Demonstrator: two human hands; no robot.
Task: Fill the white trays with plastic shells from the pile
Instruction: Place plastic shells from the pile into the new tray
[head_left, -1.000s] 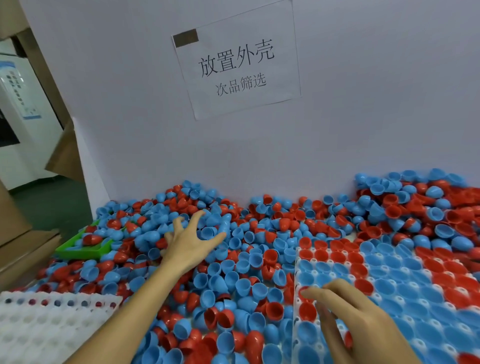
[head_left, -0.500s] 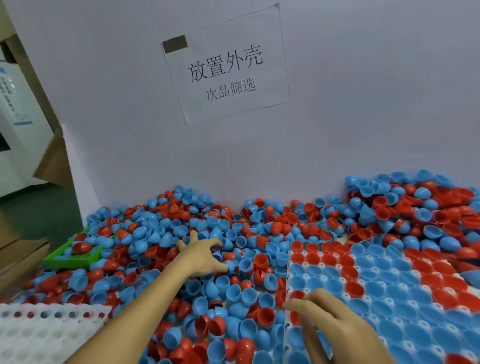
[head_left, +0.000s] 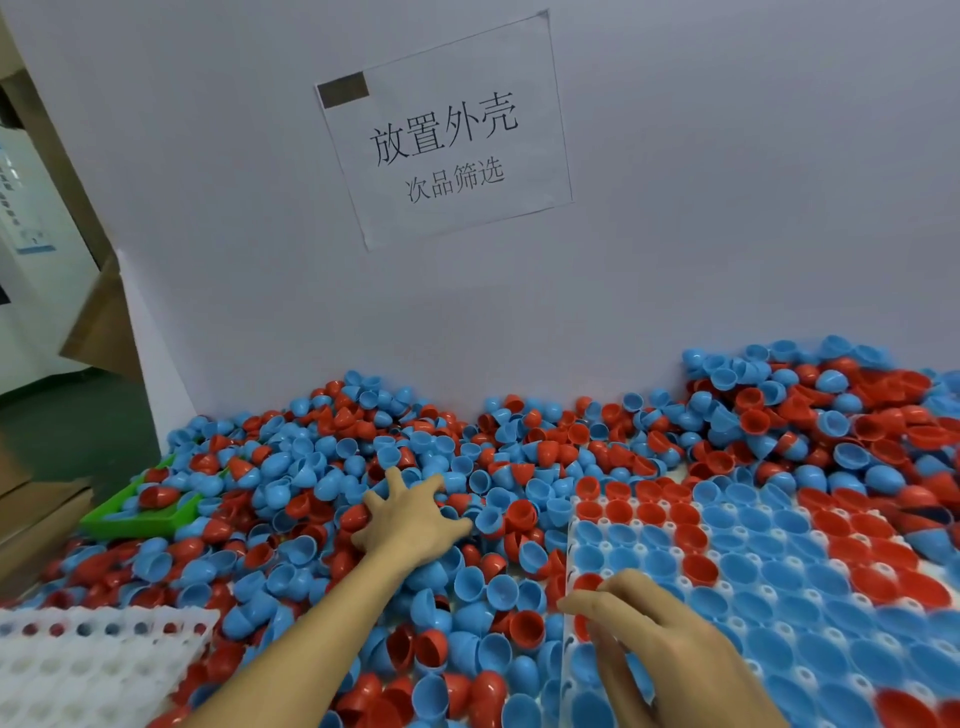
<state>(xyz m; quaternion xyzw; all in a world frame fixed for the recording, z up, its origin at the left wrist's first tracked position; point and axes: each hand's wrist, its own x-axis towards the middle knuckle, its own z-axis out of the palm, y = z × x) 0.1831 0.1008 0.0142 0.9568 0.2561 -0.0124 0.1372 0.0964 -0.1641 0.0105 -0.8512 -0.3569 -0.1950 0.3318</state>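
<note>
- On the desk, against the white wall: pile of plastic shells (head_left: 363, 467), blue and red, loose.
- Right tray (head_left: 670, 551): mostly filled. Left tray (head_left: 78, 670): pockets bare.
- Risk: a raking grab may scatter shells or catch nested pairs; pressure on the filled tray could unseat seated shells.
- Left hand (head_left: 410, 519): grip wide, fingers spread and pressed into the pile, curling over shells; nothing lifted clear.
- Right hand (head_left: 654, 639): fingers loosely bent, tips on the tray's near-left pockets; whether it pinches a shell, cannot tell.
</note>
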